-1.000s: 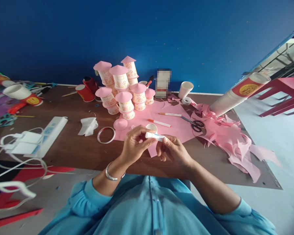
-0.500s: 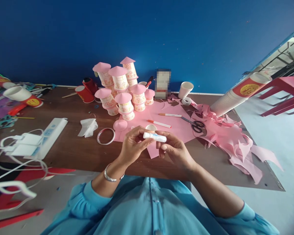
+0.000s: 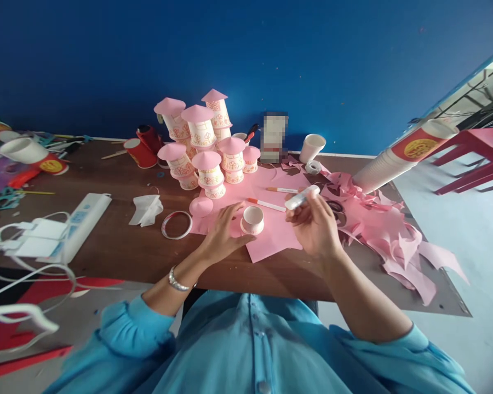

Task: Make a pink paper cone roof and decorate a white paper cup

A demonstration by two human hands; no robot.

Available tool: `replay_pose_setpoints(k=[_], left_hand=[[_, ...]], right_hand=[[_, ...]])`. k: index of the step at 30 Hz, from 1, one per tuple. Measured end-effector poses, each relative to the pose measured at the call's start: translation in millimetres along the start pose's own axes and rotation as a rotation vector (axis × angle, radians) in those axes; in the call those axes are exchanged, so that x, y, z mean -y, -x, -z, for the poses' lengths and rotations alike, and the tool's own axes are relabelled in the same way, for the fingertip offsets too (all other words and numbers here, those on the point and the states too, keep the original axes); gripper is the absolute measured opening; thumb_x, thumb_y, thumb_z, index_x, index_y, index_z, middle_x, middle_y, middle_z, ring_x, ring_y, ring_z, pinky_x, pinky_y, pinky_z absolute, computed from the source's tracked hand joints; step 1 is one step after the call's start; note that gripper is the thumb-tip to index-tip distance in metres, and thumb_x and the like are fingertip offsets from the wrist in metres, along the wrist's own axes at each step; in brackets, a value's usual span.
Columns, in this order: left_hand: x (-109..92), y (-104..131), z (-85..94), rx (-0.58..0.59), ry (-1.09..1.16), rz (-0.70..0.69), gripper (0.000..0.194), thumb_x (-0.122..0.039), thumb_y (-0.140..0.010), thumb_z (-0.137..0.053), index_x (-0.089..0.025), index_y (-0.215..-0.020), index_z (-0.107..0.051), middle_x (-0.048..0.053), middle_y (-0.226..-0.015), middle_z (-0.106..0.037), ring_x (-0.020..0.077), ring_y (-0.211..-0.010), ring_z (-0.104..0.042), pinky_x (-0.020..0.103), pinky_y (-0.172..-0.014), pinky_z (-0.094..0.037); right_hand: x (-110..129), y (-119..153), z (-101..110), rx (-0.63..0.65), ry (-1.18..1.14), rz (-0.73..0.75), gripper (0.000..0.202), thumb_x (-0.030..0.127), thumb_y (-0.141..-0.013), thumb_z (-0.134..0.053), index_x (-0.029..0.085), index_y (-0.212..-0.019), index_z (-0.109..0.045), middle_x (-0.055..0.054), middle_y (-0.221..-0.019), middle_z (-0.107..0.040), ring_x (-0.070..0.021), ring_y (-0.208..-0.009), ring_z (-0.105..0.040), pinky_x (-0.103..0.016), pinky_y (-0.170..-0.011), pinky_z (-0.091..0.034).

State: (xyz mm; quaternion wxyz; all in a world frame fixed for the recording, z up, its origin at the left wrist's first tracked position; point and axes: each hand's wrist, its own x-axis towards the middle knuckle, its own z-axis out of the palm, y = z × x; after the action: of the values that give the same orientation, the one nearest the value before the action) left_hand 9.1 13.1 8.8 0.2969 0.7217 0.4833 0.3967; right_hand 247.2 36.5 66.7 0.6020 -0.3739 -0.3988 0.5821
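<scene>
Raised over the pink paper [image 3: 277,235], my right hand [image 3: 320,227] grips a white glue stick [image 3: 299,199] with a bluish label. My left hand [image 3: 222,232] is open, its thumb and fingers spread beside a small cut-down paper cup [image 3: 253,220]. That cup stands upright with its mouth up; whether the fingers touch it I cannot tell. A pink paper cone [image 3: 201,206] lies left of it. Behind are several paper-cup towers [image 3: 208,175] with pink cone roofs and orange drawings.
An orange-tipped marker [image 3: 267,204] and another pen [image 3: 279,190] lie on the paper. Scissors [image 3: 337,212] are partly hidden behind my right hand. Pink scraps [image 3: 390,235] and a cup stack [image 3: 398,158] are right; a tape roll [image 3: 177,225], tissue [image 3: 146,210] and power strip [image 3: 84,227] left.
Both hands were together on the glue stick. My left hand has let go and moved down beside the small cup; my right hand has carried the glue stick right and up.
</scene>
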Motion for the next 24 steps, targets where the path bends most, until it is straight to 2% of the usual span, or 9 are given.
replay_pose_setpoints(k=[2, 4, 6, 9, 11, 13, 15, 18, 24], left_hand=[[3, -8, -8.9, 0.036, -0.063, -0.022, 0.075, -0.040, -0.078, -0.087, -0.025, -0.144, -0.053, 0.016, -0.147, -0.062, 0.0336, -0.129, -0.061, 0.053, -0.107, -0.052], [5, -16, -14.7, 0.018, -0.108, -0.028, 0.059, -0.032, -0.079, -0.084, -0.024, -0.132, -0.061, 0.013, -0.134, -0.070, 0.0326, -0.121, -0.064, 0.052, -0.104, -0.052], [4, -22, -16.0, -0.014, -0.116, -0.065, 0.052, -0.031, -0.079, -0.083, -0.023, -0.127, -0.063, 0.011, -0.127, -0.071, 0.0318, -0.118, -0.064, 0.051, -0.103, -0.052], [-1, -35, -12.9, -0.081, -0.102, -0.133, 0.062, -0.039, -0.079, -0.086, -0.022, -0.133, -0.061, 0.013, -0.124, -0.067, 0.0313, -0.118, -0.061, 0.051, -0.104, -0.052], [-6, -46, -11.9, -0.129, -0.086, -0.164, 0.059, -0.042, -0.078, -0.087, -0.021, -0.127, -0.063, 0.012, -0.119, -0.065, 0.0306, -0.117, -0.060, 0.050, -0.104, -0.052], [-9, -55, -13.8, -0.187, -0.031, -0.200, 0.054, -0.041, -0.079, -0.087, -0.020, -0.123, -0.062, 0.012, -0.121, -0.064, 0.0302, -0.120, -0.061, 0.050, -0.106, -0.052], [-9, -60, -18.1, -0.244, 0.072, -0.217, 0.052, -0.036, -0.083, -0.083, -0.020, -0.126, -0.059, 0.013, -0.126, -0.065, 0.0283, -0.121, -0.064, 0.049, -0.105, -0.052], [-2, -58, -24.9, -0.296, 0.171, -0.193, 0.051, -0.034, -0.086, -0.080, -0.020, -0.128, -0.057, 0.012, -0.126, -0.067, 0.0259, -0.115, -0.067, 0.046, -0.101, -0.054], [15, -47, -28.5, -0.239, 0.303, -0.001, 0.057, -0.044, -0.073, -0.089, -0.023, -0.115, -0.056, 0.005, -0.105, -0.067, 0.0228, -0.092, -0.067, 0.045, -0.084, -0.059]], right_hand=[[-8, -7, -2, 0.065, 0.013, -0.026, 0.044, 0.060, -0.081, -0.083, 0.024, -0.097, -0.063, -0.002, -0.087, -0.075, -0.0124, -0.062, -0.062, -0.027, -0.058, -0.055], [-13, -14, -4, 0.113, 0.045, -0.035, 0.045, 0.058, -0.077, -0.087, 0.023, -0.095, -0.065, -0.003, -0.088, -0.075, -0.0125, -0.063, -0.062, -0.027, -0.058, -0.055], [-15, -20, -5, 0.125, 0.098, -0.007, 0.043, 0.058, -0.079, -0.085, 0.022, -0.091, -0.065, -0.003, -0.085, -0.074, -0.0128, -0.064, -0.062, -0.028, -0.058, -0.054], [-12, -34, -8, 0.113, 0.154, 0.104, 0.038, 0.054, -0.083, -0.083, 0.023, -0.091, -0.064, -0.001, -0.083, -0.071, -0.0138, -0.068, -0.063, -0.029, -0.061, -0.054], [-9, -45, -13, 0.105, 0.164, 0.188, 0.034, 0.051, -0.085, -0.082, 0.024, -0.095, -0.066, -0.001, -0.083, -0.069, -0.0147, -0.070, -0.064, -0.029, -0.062, -0.054], [-8, -54, -18, 0.103, 0.170, 0.251, 0.031, 0.050, -0.087, -0.081, 0.024, -0.098, -0.067, -0.001, -0.084, -0.068, -0.0152, -0.071, -0.064, -0.030, -0.063, -0.054], [-10, -59, -22, 0.102, 0.182, 0.290, 0.030, 0.051, -0.088, -0.079, 0.024, -0.098, -0.068, -0.001, -0.084, -0.068, -0.0157, -0.071, -0.064, -0.031, -0.064, -0.056], [-19, -58, -22, 0.097, 0.217, 0.296, 0.032, 0.052, -0.088, -0.079, 0.023, -0.094, -0.068, -0.002, -0.088, -0.070, -0.0163, -0.075, -0.065, -0.031, -0.064, -0.057], [-40, -52, -11, 0.056, 0.178, 0.231, 0.031, 0.051, -0.088, -0.081, 0.022, -0.093, -0.070, -0.002, -0.085, -0.070, -0.0158, -0.073, -0.066, -0.029, -0.062, -0.057]])
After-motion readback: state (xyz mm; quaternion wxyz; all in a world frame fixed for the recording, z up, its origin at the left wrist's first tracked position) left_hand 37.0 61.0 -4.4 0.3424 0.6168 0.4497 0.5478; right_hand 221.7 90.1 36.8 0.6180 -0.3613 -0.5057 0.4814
